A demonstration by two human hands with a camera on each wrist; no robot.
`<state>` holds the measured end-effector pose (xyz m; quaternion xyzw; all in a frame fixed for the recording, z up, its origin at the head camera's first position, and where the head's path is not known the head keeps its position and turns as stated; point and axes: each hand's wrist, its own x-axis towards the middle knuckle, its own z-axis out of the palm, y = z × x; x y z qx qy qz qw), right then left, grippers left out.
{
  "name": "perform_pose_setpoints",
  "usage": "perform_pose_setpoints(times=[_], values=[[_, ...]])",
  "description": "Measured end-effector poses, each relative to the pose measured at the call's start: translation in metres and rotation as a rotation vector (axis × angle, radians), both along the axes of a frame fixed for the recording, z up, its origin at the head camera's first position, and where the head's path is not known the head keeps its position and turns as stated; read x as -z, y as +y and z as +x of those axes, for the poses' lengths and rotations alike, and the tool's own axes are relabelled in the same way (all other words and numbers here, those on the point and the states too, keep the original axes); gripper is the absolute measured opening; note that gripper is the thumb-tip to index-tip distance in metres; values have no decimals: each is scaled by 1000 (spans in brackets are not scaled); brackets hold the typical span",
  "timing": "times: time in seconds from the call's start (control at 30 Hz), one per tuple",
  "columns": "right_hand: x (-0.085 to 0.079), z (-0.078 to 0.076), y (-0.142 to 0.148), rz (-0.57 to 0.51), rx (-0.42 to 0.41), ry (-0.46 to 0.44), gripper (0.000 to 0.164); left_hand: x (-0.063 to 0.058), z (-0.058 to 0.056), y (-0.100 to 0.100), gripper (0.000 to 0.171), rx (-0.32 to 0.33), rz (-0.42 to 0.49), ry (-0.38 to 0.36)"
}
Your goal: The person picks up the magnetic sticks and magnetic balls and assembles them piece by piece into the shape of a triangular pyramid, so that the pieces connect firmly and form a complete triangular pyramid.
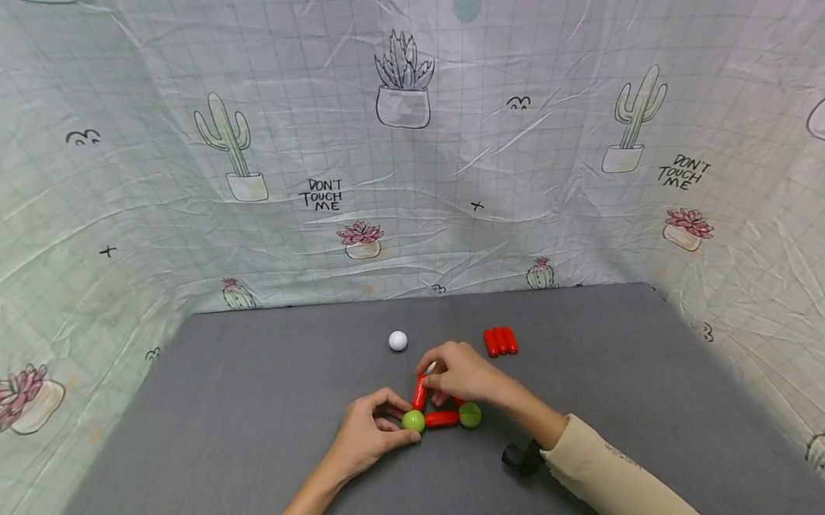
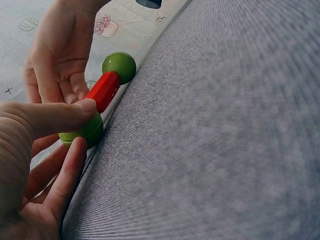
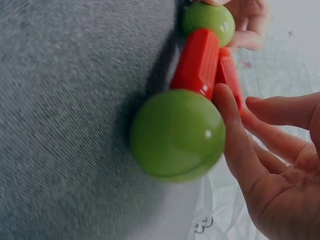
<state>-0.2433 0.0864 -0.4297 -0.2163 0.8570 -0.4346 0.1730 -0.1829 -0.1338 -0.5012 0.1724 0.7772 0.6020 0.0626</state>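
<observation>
My left hand (image 1: 371, 433) pinches a green ball (image 1: 413, 421) between thumb and fingers on the grey table. A red rod (image 1: 442, 418) runs from this ball to a second green ball (image 1: 470, 415); the right wrist view shows that second ball (image 3: 177, 136) up close. Another red rod (image 1: 419, 393) slants away from the left ball, and my right hand (image 1: 463, 373) pinches its far end. A little white (image 1: 431, 368) shows beneath the right fingers. Beside the second ball, part of a further red piece (image 1: 458, 401) peeks out, mostly hidden by the right hand.
A white ball (image 1: 398, 341) lies behind the hands. Three red rods (image 1: 501, 341) lie side by side at the back right. A cactus-print cloth (image 1: 450, 170) hangs around the back and sides of the table (image 1: 251, 390). A black device (image 1: 523, 459) sits at the right wrist.
</observation>
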Motion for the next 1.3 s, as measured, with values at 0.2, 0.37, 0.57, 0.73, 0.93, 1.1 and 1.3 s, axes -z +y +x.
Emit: perform_pose_setpoints(times=[0.2,0.37,0.57,0.73,0.93,1.1,1.3], values=[[-4,-4,18,-110,44,-23,14,0,0,1,37,-8,2,2],[-3,-3,37,-120,66,-25,16,-1,1,1,37,-27,1,1],[2,5,54,-47,64,-36,26,0,1,1,37,-38,-8,1],[9,15,62,-23,24,-73,34,1,1,2,36,-43,-16,15],[17,18,66,-44,-29,-128,41,1,0,2,37,-40,-20,22],[19,16,67,-74,-67,-169,54,1,0,3,38,-48,-26,26],[20,15,68,-131,-116,-193,61,1,-1,3,38,-61,-27,28]])
